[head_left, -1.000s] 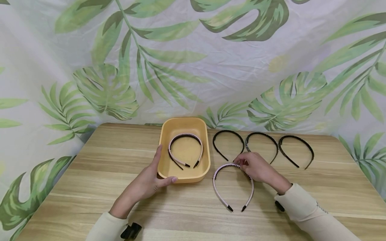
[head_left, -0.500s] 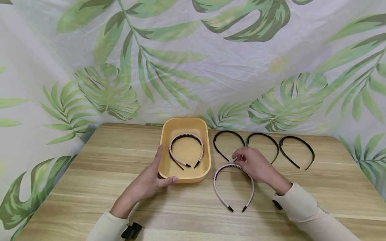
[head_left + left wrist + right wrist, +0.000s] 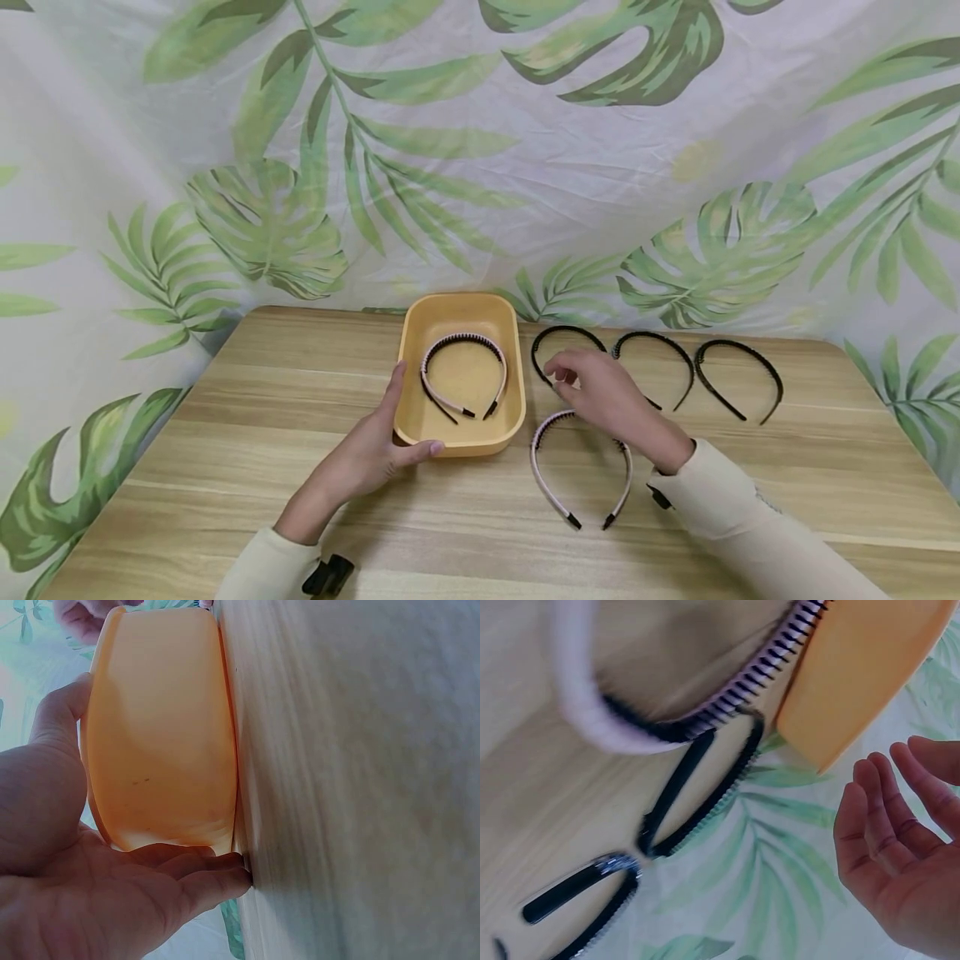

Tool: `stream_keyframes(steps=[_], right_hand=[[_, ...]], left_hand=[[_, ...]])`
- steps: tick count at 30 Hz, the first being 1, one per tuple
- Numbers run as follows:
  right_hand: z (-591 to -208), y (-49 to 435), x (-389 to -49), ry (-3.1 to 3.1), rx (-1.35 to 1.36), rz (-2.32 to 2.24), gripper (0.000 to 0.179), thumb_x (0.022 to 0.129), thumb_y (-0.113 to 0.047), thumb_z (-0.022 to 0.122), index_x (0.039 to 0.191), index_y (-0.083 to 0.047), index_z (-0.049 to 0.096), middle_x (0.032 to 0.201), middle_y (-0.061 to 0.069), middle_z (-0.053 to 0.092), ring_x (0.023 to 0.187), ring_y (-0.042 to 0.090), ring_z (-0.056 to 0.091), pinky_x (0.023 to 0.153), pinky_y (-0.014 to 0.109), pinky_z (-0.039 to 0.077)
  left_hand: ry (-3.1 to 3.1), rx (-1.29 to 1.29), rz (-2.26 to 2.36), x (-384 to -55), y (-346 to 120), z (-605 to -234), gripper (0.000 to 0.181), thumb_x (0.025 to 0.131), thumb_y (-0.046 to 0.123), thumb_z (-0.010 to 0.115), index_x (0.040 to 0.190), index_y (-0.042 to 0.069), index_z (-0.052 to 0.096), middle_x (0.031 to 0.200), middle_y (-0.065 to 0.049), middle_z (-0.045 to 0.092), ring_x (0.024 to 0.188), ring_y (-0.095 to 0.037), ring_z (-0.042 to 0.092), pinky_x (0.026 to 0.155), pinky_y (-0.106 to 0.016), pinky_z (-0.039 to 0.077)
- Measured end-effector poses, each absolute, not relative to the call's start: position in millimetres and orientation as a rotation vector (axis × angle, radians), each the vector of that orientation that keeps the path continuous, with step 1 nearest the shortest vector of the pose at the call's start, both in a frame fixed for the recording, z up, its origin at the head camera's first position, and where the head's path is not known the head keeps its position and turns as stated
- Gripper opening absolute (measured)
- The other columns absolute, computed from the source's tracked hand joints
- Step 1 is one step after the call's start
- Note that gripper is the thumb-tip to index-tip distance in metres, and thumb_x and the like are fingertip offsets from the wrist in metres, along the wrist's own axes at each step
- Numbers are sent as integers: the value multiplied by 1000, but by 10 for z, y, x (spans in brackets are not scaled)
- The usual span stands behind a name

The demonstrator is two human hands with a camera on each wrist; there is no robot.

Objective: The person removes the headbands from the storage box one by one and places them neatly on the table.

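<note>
My left hand (image 3: 367,450) grips the near left corner of an orange-yellow plastic box (image 3: 512,400), its thumb along the near side and its fingers at the left wall, as the left wrist view (image 3: 157,727) confirms. Inside the box lie a pale pink headband (image 3: 501,358) with dark teeth and, partly beneath it, a black headband (image 3: 438,407). My right hand (image 3: 600,396) hovers with loosely bent fingers and holds nothing. Below it on the table lies another pale pink headband (image 3: 542,479); the hand covers part of it and of a black headband (image 3: 564,328).
Two more dark headbands, a middle one (image 3: 678,350) and a rightmost one (image 3: 757,358), lie in a row to the right on the wooden table (image 3: 225,467). A leaf-print cloth (image 3: 450,167) hangs behind the table's back edge.
My right hand has come away from the top of the near pink headband and moved left and slightly back, towards the box. The left hand, box and headbands stay put.
</note>
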State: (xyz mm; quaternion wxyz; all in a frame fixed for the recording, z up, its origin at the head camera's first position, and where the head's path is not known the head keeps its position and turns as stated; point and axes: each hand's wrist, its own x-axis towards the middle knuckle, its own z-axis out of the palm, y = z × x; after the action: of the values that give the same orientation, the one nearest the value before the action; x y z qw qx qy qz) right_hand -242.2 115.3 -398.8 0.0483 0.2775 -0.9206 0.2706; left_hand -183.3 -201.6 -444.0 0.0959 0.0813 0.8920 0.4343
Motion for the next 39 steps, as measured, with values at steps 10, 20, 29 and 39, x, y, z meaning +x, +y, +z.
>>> stream_keyframes(steps=[10, 20, 29, 39], right_hand=[[-3947, 786, -2546, -2778, 890, 778, 18, 90, 4, 71, 105, -2, 78, 92, 10, 75, 85, 23, 70, 78, 38, 57], [-3961, 494, -2742, -2804, 918, 838, 20, 92, 4, 71, 110, -1, 77, 106, 14, 76, 95, 26, 70, 83, 37, 58], [-4036, 300, -2961, -2865, 925, 808, 23, 96, 1, 69, 118, 0, 76, 111, 15, 76, 101, 27, 70, 91, 41, 57], [-4117, 194, -3176, -2904, 974, 781, 27, 96, 1, 67, 122, 2, 73, 120, 18, 75, 110, 30, 69, 98, 43, 56]], left_hand=[[2650, 257, 1286, -1813, -2008, -4427, 128, 90, 39, 83, 167, 13, -16, 169, -34, 19, 144, -41, 47, 118, -57, 36], [2643, 282, 1303, -1824, -1997, -4443, 126, 92, 37, 82, 167, 13, -16, 171, -30, 16, 147, -41, 44, 120, -57, 35], [2639, 264, 1287, -1826, -2009, -4442, 127, 92, 40, 81, 167, 14, -17, 171, -30, 14, 149, -42, 41, 121, -57, 33], [2637, 264, 1292, -1830, -2022, -4444, 127, 92, 39, 82, 167, 14, -17, 172, -29, 12, 151, -42, 38, 122, -57, 32]])
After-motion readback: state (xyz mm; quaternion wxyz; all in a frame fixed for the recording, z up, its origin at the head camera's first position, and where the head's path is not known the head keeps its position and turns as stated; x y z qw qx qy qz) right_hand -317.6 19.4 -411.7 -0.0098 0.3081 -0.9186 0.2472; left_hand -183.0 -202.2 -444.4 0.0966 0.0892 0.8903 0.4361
